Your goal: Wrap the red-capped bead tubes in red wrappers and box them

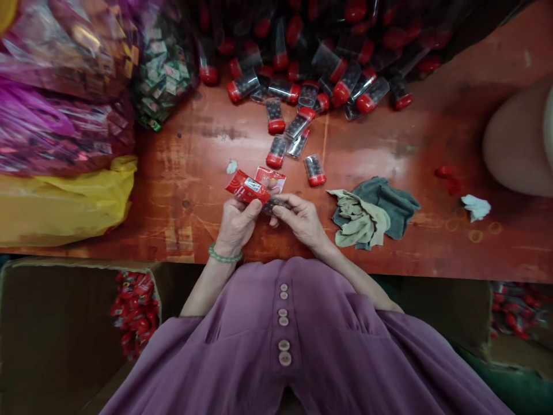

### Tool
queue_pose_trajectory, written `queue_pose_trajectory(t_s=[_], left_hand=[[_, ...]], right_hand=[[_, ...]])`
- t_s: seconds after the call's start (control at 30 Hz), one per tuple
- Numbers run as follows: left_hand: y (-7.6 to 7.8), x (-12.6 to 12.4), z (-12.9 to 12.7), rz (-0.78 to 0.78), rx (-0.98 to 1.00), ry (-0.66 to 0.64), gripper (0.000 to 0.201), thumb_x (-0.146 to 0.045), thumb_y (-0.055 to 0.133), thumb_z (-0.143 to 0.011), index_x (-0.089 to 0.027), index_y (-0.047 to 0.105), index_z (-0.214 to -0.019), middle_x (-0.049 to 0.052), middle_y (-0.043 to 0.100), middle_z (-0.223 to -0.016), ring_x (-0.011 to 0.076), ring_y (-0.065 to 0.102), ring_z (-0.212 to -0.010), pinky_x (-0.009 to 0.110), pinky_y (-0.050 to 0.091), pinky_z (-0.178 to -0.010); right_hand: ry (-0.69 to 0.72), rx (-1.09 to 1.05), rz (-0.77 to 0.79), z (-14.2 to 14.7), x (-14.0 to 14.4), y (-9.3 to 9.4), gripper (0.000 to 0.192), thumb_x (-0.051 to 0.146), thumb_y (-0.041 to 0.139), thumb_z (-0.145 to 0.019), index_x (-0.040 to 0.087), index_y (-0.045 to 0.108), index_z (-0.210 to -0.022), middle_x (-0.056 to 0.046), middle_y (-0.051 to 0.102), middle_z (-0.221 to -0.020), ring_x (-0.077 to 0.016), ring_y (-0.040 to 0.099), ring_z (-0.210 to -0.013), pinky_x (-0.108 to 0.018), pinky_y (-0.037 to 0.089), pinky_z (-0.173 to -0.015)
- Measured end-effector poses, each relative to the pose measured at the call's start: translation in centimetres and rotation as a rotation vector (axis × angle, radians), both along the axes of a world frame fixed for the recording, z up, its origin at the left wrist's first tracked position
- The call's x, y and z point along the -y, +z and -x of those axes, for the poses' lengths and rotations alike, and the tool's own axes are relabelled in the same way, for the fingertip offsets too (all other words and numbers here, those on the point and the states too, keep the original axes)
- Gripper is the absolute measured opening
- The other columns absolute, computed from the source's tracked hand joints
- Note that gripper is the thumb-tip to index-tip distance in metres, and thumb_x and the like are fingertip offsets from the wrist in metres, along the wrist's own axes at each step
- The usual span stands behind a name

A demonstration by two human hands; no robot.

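Both hands meet just above the near edge of the bench (432, 242). The left hand (235, 222) pinches a red packet (246, 189) that slants up and away to its left, while the right hand (300, 216) grips a small clear tube (276, 204) lying crosswise between the two, its end toward the packet.

A worn, scuffed reddish wooden table (432, 242) fills the view under dim light, its far edge in shadow, with an open cardboard box (56, 328) standing on the floor below its near left corner.
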State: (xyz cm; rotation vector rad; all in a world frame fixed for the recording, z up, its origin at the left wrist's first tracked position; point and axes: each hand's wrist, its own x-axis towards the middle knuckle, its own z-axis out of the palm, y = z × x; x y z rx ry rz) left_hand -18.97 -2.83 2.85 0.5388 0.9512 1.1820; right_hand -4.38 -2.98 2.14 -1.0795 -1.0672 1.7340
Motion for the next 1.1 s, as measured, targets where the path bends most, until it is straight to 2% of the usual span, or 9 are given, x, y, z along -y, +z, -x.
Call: queue_pose_trajectory(t_s=[0.07, 0.13, 0.27, 0.43, 0.63, 0.73, 0.87, 1.0, 1.1], left_hand=[[0.2, 0.0, -0.5, -0.011, 0.000, 0.102, 0.042, -0.050, 0.085, -0.065, -0.020, 0.075, -0.092, 0.011, 0.075, -0.106, 0.0281, 0.069, -0.109, 0.038, 0.057, -0.091], [0.4, 0.1, -1.0, -0.006, 0.002, 0.148, 0.041, -0.051, 0.083, -0.067, -0.020, 0.075, -0.091, 0.010, 0.076, -0.105, 0.0271, 0.069, -0.109, 0.037, 0.057, -0.091], [0.5, 0.5, -2.1, 0.017, 0.011, 0.081, 0.041, -0.052, 0.081, -0.069, -0.019, 0.076, -0.092, 0.012, 0.074, -0.110, 0.0261, 0.069, -0.104, 0.033, 0.058, -0.078], [0.4, 1.2, -2.3, 0.036, 0.001, 0.048, 0.040, -0.050, 0.081, -0.070, -0.018, 0.076, -0.093, 0.011, 0.075, -0.106, 0.0191, 0.070, -0.084, 0.028, 0.055, -0.064], [0.7, 1.6, -2.0, 0.009, 0.010, 0.205, 0.047, -0.063, 0.074, -0.071, -0.021, 0.073, -0.093, 0.009, 0.075, -0.104, 0.0208, 0.069, -0.090, 0.029, 0.054, -0.067], [0.4, 2.0, -2.3, -0.005, -0.017, 0.190, 0.048, -0.065, 0.071, -0.074, -0.019, 0.072, -0.088, 0.008, 0.075, -0.090, 0.0175, 0.067, -0.075, 0.027, 0.050, -0.059], [-0.6, 2.8, -2.8, -0.055, -0.127, 0.161, 0.051, -0.066, 0.064, -0.079, -0.016, 0.069, -0.078, 0.003, 0.066, -0.065, 0.0110, 0.053, -0.054, 0.024, 0.041, -0.051], [-0.9, 3.5, -3.1, -0.086, -0.251, 0.137, 0.054, -0.065, 0.061, -0.082, -0.015, 0.059, -0.060, 0.000, 0.052, -0.052, 0.0096, 0.044, -0.051, 0.025, 0.035, -0.050], [-0.4, 3.8, -3.4, -0.113, -0.284, 0.107, 0.055, -0.065, 0.060, -0.083, -0.016, 0.056, -0.059, -0.001, 0.048, -0.051, 0.0094, 0.041, -0.051, 0.026, 0.034, -0.050]], right_hand=[[-0.007, -0.004, -0.013, 0.1, -0.1, 0.1, 0.040, 0.052, 0.074, -0.076, 0.021, 0.064, -0.099, 0.003, 0.068, -0.079, -0.0083, 0.063, -0.059, -0.025, 0.057, -0.063], [-0.019, -0.015, -0.010, 0.2, -0.2, 0.2, 0.038, 0.050, 0.075, -0.076, 0.021, 0.062, -0.096, 0.003, 0.068, -0.081, -0.0077, 0.063, -0.060, -0.024, 0.057, -0.063], [-0.039, -0.035, 0.011, 0.0, 0.0, 0.2, 0.034, 0.047, 0.075, -0.077, 0.021, 0.058, -0.090, 0.004, 0.065, -0.077, -0.0071, 0.064, -0.060, -0.022, 0.057, -0.062], [-0.052, -0.085, 0.025, 0.2, 0.0, -0.1, 0.035, 0.046, 0.077, -0.075, 0.021, 0.056, -0.088, 0.005, 0.064, -0.077, -0.0069, 0.065, -0.059, -0.022, 0.057, -0.061], [-0.004, -0.125, 0.063, 1.1, -0.2, -0.4, 0.039, 0.045, 0.080, -0.072, 0.021, 0.054, -0.086, 0.005, 0.066, -0.073, -0.0079, 0.066, -0.057, -0.022, 0.058, -0.060], [-0.035, -0.138, 0.063, 1.2, -0.3, -0.5, 0.043, 0.046, 0.084, -0.066, 0.021, 0.052, -0.082, 0.005, 0.067, -0.077, -0.0073, 0.065, -0.051, -0.021, 0.057, -0.054], [-0.089, -0.153, 0.001, 0.7, -0.4, -0.9, 0.046, 0.045, 0.088, -0.060, 0.020, 0.052, -0.072, 0.005, 0.069, -0.084, -0.0070, 0.063, -0.045, -0.020, 0.055, -0.046], [-0.096, -0.182, 0.001, 0.2, -0.4, -1.6, 0.047, 0.045, 0.092, -0.052, 0.020, 0.054, -0.067, 0.006, 0.068, -0.076, -0.0083, 0.061, -0.041, -0.021, 0.053, -0.040], [-0.083, -0.175, 0.017, -0.1, -0.3, -2.0, 0.050, 0.049, 0.092, -0.048, 0.021, 0.055, -0.065, 0.005, 0.068, -0.073, -0.0080, 0.057, -0.039, -0.022, 0.052, -0.038]])
